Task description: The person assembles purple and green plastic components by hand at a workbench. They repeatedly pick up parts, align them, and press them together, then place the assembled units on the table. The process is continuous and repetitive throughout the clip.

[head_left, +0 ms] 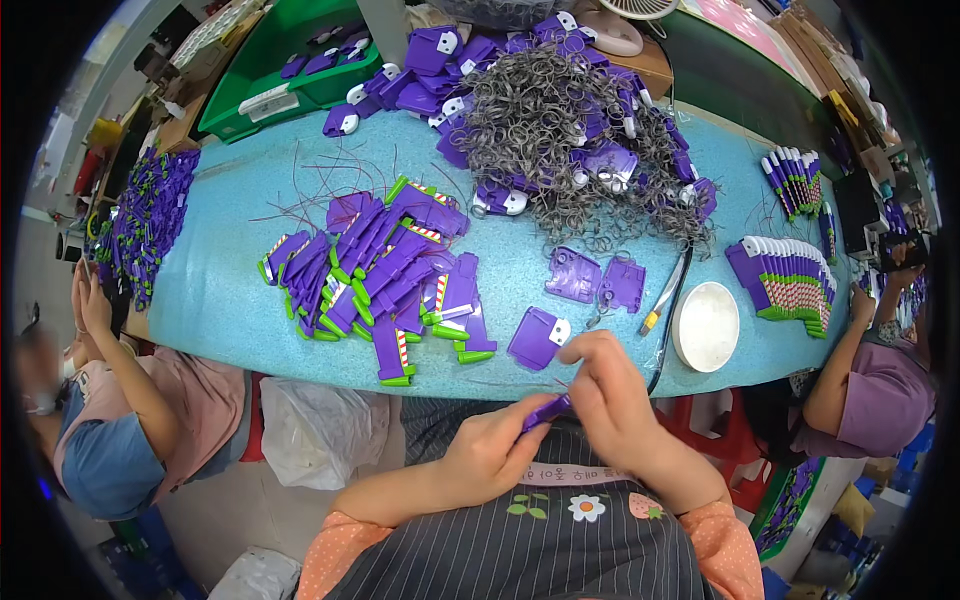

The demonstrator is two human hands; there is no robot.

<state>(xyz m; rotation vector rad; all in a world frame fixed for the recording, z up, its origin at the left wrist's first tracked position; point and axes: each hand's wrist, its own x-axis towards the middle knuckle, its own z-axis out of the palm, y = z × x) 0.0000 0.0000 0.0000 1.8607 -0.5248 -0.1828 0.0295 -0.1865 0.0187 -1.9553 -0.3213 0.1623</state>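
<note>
My left hand (490, 450) pinches a small purple plastic part (546, 411) near the table's front edge, above my lap. Just beside it, my right hand (608, 385) has its fingers bent and drawn together. A thin reddish wire end shows between the hands; whatever the right fingertips hold is hidden. Ahead of them lies a flat purple piece with a white end (535, 338). Two open purple shell halves (573, 275) rest a little farther off. Left of these is a heap of purple pieces with green tips (375, 265), thin wires trailing from it.
A large pile of grey coiled leads (540, 130) covers purple shells at the back. A white bowl (706, 326) and a yellow-handled cutter (655, 315) lie to the right, near stacked finished-looking pieces (785, 280). A green crate (290, 80) stands back left. People sit at both sides.
</note>
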